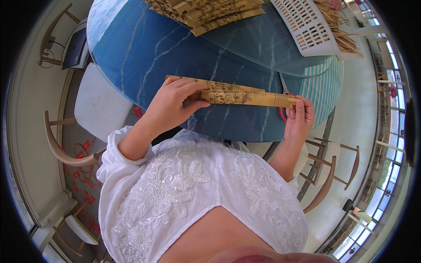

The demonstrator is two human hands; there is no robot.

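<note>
Hands: left hand [173, 98] at 9 o'clock and right hand [300, 116] at 3 o'clock, pinching a long, gold-coloured, dark-patterned layered strip [243, 98] between them, above a blue, white-veined table [118, 52]. Red-handled metal scissors [282, 114] lie behind its 3 o'clock end; heaped, similar strips [219, 17] lie at 12 o'clock, a white, perforated plastic basket [302, 26] of tan sticks [346, 41] at 1.

blue white-veined table [127, 61], wooden chairs [72, 161], pale floor [357, 101], bright windows [396, 122] at right
</note>
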